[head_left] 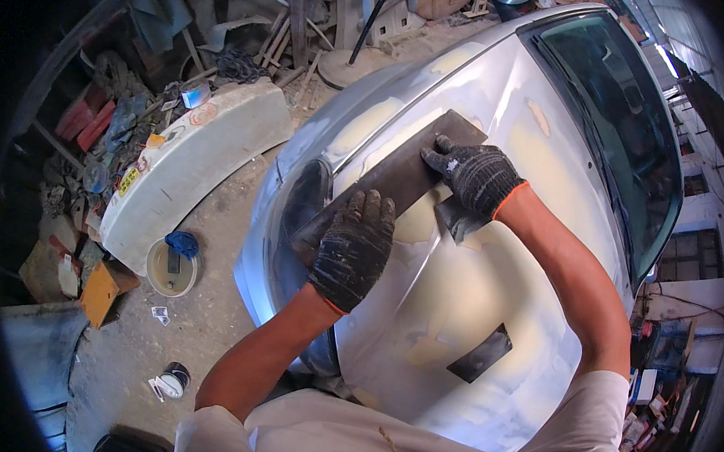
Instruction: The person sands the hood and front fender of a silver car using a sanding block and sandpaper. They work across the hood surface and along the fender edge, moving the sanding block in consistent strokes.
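Left hand [352,246] flat, fingers straight, on dark sheet [398,170] near front edge of hood [457,294]; right hand [477,177] on far end, grip unclear.

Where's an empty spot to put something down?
On the floor, between the bucket and the car. The hood is also bare between the left hand and the small dark sheet. It's crowded left of the white panel, where scraps pile up.
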`<state>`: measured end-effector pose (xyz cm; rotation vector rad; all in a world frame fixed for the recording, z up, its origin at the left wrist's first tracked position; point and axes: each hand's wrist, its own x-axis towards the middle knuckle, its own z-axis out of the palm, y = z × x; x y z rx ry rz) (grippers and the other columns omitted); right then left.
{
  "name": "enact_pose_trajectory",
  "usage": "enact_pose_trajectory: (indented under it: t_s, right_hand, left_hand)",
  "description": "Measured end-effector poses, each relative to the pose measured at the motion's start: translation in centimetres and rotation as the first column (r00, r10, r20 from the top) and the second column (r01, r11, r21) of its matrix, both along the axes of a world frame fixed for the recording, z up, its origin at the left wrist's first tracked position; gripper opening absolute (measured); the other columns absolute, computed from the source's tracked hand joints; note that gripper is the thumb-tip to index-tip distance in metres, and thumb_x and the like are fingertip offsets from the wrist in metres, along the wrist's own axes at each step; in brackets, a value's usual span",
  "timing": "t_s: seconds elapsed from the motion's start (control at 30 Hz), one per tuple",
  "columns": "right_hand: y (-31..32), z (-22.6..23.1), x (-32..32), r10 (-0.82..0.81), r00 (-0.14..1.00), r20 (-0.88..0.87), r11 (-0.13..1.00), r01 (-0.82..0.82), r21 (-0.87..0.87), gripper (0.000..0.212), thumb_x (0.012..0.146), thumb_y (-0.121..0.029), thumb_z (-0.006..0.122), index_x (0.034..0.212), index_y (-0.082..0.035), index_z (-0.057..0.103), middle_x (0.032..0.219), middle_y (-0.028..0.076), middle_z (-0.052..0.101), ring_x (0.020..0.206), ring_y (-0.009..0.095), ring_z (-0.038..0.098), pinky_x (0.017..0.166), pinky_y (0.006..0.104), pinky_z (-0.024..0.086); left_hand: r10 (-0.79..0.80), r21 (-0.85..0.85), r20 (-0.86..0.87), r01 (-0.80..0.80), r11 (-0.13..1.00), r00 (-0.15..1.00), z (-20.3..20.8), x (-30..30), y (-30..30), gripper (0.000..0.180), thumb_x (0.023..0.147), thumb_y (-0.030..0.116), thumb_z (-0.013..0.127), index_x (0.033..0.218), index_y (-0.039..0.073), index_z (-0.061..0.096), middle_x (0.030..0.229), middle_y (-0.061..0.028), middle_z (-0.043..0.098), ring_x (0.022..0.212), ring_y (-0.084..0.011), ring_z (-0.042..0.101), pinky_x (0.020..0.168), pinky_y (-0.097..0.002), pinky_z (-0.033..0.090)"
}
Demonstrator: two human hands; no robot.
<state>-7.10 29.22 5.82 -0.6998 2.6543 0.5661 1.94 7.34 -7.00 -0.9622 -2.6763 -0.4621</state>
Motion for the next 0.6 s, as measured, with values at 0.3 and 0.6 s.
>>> enact_pose_trajectory:
  t_s: [0.3, 0.6]
  right_hand:
    - [1.5, 1.2, 2.7, -0.034, 0.999, 0.003, 0.996, 0.034, -0.076, 0.051, 0.086, -0.019, 0.061, 0.137, -0.017, 0.057, 0.144, 0.015, 0.053, 0.116, 0.033, 0.064, 0.092, 0.0438, 0.055]
    - [1.0, 0.9, -1.4, 0.004, 0.992, -0.129, 0.987, -0.025, -0.159, 0.065, 0.076, -0.023, 0.073, 0.139, -0.021, 0.056, 0.148, 0.015, 0.049, 0.110, 0.036, 0.067, 0.088, 0.0452, 0.056]
  left_hand:
    - [0.004, -0.072, 0.008, -0.003, 0.997, 1.000, 1.3, 2.5, 1.7, 0.057, 0.090, 0.014, 0.048, 0.144, -0.004, 0.046, 0.147, -0.0233, 0.048, 0.138, -0.0367, 0.046, 0.119, -0.0447, 0.033]
    - [-0.040, 0.253, -0.070, 0.056, 0.966, 0.997, 2.3, -0.4, -0.8, 0.055, 0.087, 0.011, 0.048, 0.139, -0.008, 0.050, 0.135, -0.0258, 0.057, 0.128, -0.0348, 0.056, 0.115, -0.0450, 0.038]
